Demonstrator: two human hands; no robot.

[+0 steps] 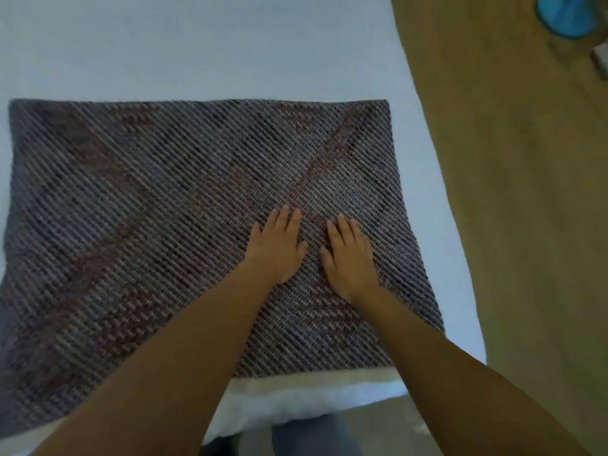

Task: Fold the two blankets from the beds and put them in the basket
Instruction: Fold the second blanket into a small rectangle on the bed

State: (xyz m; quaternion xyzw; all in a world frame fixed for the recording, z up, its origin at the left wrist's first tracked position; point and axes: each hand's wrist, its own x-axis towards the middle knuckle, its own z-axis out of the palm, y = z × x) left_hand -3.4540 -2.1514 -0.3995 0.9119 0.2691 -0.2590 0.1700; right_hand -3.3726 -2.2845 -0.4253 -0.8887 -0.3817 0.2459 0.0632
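A grey knitted blanket (148,209) with reddish diagonal stripes lies flat as a folded rectangle on the white bed (197,51). Its near edge runs along the bed's front edge. My left hand (278,248) and my right hand (348,258) rest palm-down side by side on the blanket, right of its middle, fingers spread and flat. Neither hand grips any fabric. No basket and no second blanket are in view.
Tan carpet (526,192) runs along the bed's right side. A blue object (562,14) sits on the floor at the top right corner, with a small grey thing (600,60) beside it. My legs show below the bed's front edge.
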